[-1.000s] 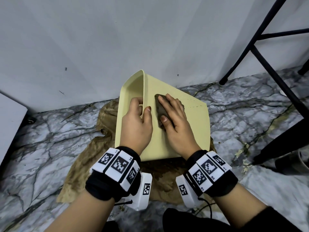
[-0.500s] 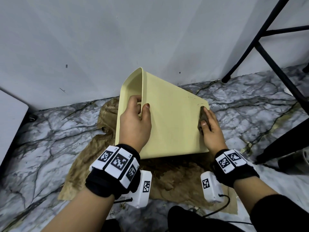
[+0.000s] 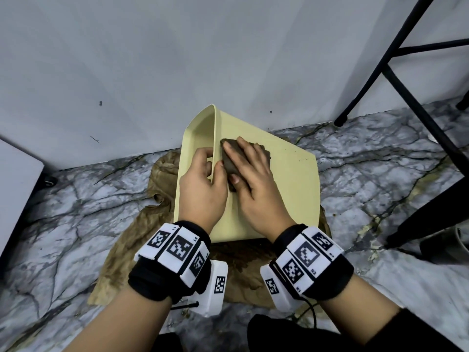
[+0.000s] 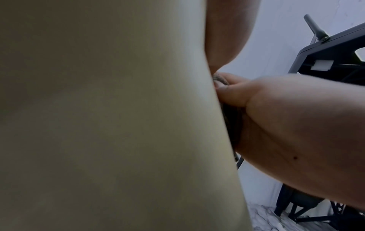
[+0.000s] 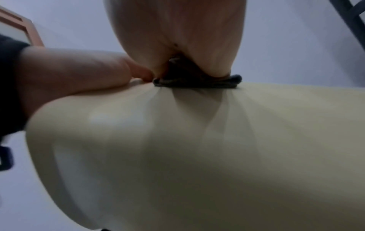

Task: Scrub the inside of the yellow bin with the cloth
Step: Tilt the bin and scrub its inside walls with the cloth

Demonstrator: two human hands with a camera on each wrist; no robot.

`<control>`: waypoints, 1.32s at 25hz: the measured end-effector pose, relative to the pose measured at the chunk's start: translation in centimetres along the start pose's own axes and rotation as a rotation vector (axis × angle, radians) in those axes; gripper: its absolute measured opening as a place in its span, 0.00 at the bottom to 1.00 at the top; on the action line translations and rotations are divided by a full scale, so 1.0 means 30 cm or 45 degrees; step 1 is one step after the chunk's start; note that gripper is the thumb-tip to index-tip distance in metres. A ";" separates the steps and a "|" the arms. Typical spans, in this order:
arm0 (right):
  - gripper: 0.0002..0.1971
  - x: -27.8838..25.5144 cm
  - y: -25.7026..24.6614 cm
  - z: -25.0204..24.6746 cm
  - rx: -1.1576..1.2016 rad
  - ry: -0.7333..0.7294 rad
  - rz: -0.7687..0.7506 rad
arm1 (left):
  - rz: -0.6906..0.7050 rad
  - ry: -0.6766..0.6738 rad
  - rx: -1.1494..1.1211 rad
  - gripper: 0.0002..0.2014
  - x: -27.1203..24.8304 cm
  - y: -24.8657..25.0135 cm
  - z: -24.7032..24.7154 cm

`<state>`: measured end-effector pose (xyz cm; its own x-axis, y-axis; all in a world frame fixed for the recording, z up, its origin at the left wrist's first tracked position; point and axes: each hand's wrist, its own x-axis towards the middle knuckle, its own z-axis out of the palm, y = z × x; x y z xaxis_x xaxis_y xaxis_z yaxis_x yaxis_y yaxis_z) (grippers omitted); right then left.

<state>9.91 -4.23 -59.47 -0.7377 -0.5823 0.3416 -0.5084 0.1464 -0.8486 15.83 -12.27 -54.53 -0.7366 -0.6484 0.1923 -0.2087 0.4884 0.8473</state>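
A pale yellow bin lies on its side on the floor, with its mouth facing left. My left hand grips the rim, fingers inside and thumb on the outer wall. My right hand holds a dark wadded cloth against the upward-facing outer wall, right beside the rim and the left thumb. Its fingers spread over the wad and the thumb hooks its near edge. The right wrist view shows the cloth squashed between palm and bin. In the left wrist view the bin wall fills most of the frame.
A stained brown rag is spread under the bin on the marble floor. The white wall stands just behind. Black metal frame legs slant down at the right, and a white panel is at the left.
My right hand with the cloth swept out to the bin's right edge, then came back left to the rim. The left hand kept its grip on the rim.
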 end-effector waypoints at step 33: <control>0.24 0.010 0.028 -0.057 0.101 0.048 0.007 | 0.033 -0.057 -0.102 0.10 0.029 0.021 -0.002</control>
<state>8.51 -2.91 -59.39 -0.7572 -0.5510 0.3507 -0.4687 0.0844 -0.8793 15.09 -12.56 -53.81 -0.7696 -0.6085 0.1937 -0.1387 0.4553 0.8795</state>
